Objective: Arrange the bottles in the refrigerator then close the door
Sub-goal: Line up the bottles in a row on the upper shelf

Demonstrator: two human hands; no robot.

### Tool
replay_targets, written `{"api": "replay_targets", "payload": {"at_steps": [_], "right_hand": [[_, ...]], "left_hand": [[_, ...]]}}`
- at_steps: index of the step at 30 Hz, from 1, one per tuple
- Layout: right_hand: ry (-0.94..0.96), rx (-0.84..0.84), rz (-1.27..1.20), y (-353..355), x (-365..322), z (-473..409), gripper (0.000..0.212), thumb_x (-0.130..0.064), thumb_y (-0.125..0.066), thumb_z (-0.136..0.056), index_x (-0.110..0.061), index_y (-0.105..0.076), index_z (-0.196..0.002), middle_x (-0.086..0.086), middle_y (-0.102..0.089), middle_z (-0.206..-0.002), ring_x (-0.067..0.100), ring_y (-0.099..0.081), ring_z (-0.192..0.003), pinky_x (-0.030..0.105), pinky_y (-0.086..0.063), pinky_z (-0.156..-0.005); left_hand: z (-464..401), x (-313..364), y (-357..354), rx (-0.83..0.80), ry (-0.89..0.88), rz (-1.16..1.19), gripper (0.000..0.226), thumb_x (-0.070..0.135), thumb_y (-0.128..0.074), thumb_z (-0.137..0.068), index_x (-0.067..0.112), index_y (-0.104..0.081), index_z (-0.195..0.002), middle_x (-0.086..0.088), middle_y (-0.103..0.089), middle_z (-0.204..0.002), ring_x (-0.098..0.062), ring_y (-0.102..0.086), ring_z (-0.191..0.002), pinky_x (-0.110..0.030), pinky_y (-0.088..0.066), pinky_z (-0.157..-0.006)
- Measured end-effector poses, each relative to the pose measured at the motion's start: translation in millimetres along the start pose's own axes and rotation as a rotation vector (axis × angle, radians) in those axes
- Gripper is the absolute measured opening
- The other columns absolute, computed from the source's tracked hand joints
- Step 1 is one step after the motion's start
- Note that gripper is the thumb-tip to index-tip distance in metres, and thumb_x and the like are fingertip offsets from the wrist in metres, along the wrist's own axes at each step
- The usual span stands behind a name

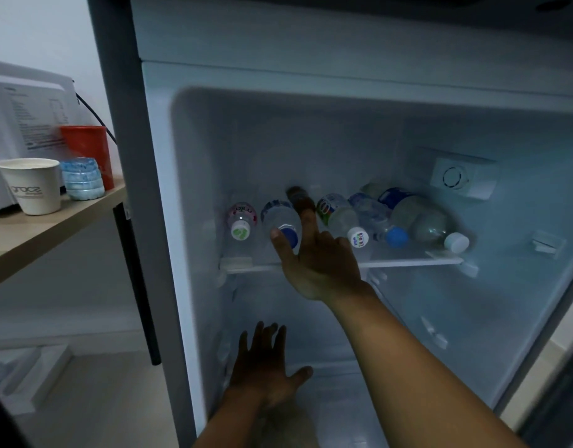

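Several plastic bottles lie on their sides on the refrigerator shelf point(408, 262), caps toward me. From the left: a pink-labelled bottle point(242, 218), a blue-capped bottle point(280, 219), a dark bottle point(298, 198), a green-labelled bottle point(338, 215), a clear blue-capped bottle point(377, 218) and a big white-capped bottle point(429, 226). My right hand point(317, 260) reaches up to the shelf, thumb on the blue cap and forefinger on the dark bottle's near end. My left hand point(265, 367) hovers low inside the refrigerator, fingers spread, holding nothing.
The refrigerator interior point(343, 140) is open and dim; its door is at the right edge. On a wooden shelf point(36, 227) to the left stand a white appliance point(23, 124), a paper cup point(32, 185), a crushed bottle point(83, 179) and a red cup point(87, 150).
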State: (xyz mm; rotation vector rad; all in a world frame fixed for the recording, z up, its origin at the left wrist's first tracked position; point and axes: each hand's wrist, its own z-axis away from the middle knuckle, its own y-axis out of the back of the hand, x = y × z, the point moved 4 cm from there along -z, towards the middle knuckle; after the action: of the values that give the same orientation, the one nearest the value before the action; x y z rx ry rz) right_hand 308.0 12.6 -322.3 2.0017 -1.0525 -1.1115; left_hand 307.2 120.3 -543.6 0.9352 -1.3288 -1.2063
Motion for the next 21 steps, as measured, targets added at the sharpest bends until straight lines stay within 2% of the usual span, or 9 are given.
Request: {"api": "replay_targets", "payload": {"at_steps": [3, 5, 8, 9, 11, 12, 15, 18, 21], "right_hand": [[-0.027, -0.191, 0.066, -2.9, 2.5, -7.1, 0.105, -0.087, -0.009, -0.077, -0.017, 0.009, -0.154, 0.02, -0.039, -0.149, 0.034, -0.031, -0.137, 0.04, -0.021, -0.109], [-0.007, -0.203, 0.102, -4.0, 4.8, -7.7, 0.11, -0.088, -0.007, -0.075, -0.013, 0.008, -0.154, 0.019, -0.042, -0.147, 0.033, -0.031, -0.138, 0.039, -0.021, -0.11], [0.081, 0.066, 0.026, 5.3, 6.1, 5.4, 0.094, -0.079, -0.017, -0.084, -0.015, -0.012, -0.153, 0.012, -0.066, -0.111, 0.031, -0.057, -0.106, 0.036, -0.042, -0.091], [0.111, 0.149, -0.074, 8.3, 7.9, 11.9, 0.08, -0.072, -0.023, -0.09, -0.019, -0.025, -0.149, 0.008, -0.066, -0.111, 0.028, -0.059, -0.105, 0.035, -0.046, -0.088], [0.16, 0.336, -0.25, 13.3, 16.5, 28.1, 0.051, -0.051, -0.037, -0.097, -0.023, -0.044, -0.139, 0.001, -0.054, -0.136, 0.016, -0.046, -0.132, 0.031, -0.042, -0.104], [0.18, 0.438, -0.241, 15.5, 21.9, 37.0, 0.045, -0.042, -0.041, -0.098, -0.023, -0.046, -0.138, -0.002, -0.042, -0.149, 0.012, -0.03, -0.144, 0.027, -0.032, -0.114], [0.172, 0.483, -0.12, 8.1, 37.0, 61.1, 0.056, -0.035, -0.035, -0.101, -0.017, -0.025, -0.153, -0.003, -0.009, -0.164, 0.011, 0.001, -0.151, 0.027, -0.004, -0.122], [0.12, 0.265, -0.053, -4.1, 40.6, 60.5, 0.066, -0.051, -0.016, -0.1, -0.016, -0.002, -0.155, -0.007, 0.014, -0.162, 0.007, 0.021, -0.147, 0.028, 0.008, -0.122], [0.049, 0.156, -0.093, -4.2, 39.4, 56.5, 0.08, -0.071, -0.008, -0.091, -0.024, -0.001, -0.155, -0.018, 0.024, -0.157, -0.001, 0.031, -0.141, 0.024, 0.011, -0.116]], "left_hand": [[1.2, -0.2, 0.5, 0.006, -0.003, 0.006, 0.108, 0.089, -0.019, -0.074, 0.025, 0.006, -0.156, 0.003, 0.007, -0.166, -0.021, 0.021, -0.15, -0.049, 0.018, -0.118], [1.7, 0.1, 0.8, 0.008, 0.0, 0.008, 0.108, 0.09, -0.019, -0.073, 0.026, 0.006, -0.157, 0.004, 0.007, -0.166, -0.02, 0.021, -0.15, -0.048, 0.018, -0.118], [1.8, 0.4, 0.1, -0.014, 0.008, 0.007, 0.108, 0.09, -0.019, -0.072, 0.027, 0.006, -0.157, 0.005, 0.007, -0.166, -0.02, 0.021, -0.15, -0.048, 0.018, -0.118], [1.3, 0.5, 0.1, -0.007, 0.01, 0.005, 0.108, 0.09, -0.019, -0.072, 0.026, 0.006, -0.157, 0.004, 0.006, -0.166, -0.02, 0.021, -0.15, -0.048, 0.017, -0.119], [0.1, 0.3, 0.4, 0.002, 0.012, -0.001, 0.108, 0.09, -0.019, -0.073, 0.026, 0.005, -0.157, 0.004, 0.006, -0.166, -0.019, 0.021, -0.15, -0.048, 0.017, -0.118], [-0.9, 0.1, 0.6, 0.004, 0.011, -0.005, 0.108, 0.09, -0.019, -0.073, 0.026, 0.006, -0.157, 0.004, 0.006, -0.166, -0.019, 0.022, -0.15, -0.048, 0.018, -0.118], [-1.3, 0.1, -0.9, -0.005, 0.011, -0.004, 0.109, 0.09, -0.017, -0.072, 0.026, 0.007, -0.157, 0.005, 0.008, -0.166, -0.019, 0.023, -0.149, -0.048, 0.019, -0.118], [-1.3, 0.1, -0.3, -0.007, 0.011, 0.006, 0.109, 0.091, -0.017, -0.072, 0.026, 0.006, -0.157, 0.005, 0.008, -0.166, -0.019, 0.022, -0.15, -0.048, 0.019, -0.118], [0.5, -0.8, 1.3, -0.022, 0.009, 0.0, 0.108, 0.089, -0.018, -0.074, 0.025, 0.006, -0.157, 0.005, 0.009, -0.166, -0.018, 0.022, -0.15, -0.047, 0.018, -0.118]]}}
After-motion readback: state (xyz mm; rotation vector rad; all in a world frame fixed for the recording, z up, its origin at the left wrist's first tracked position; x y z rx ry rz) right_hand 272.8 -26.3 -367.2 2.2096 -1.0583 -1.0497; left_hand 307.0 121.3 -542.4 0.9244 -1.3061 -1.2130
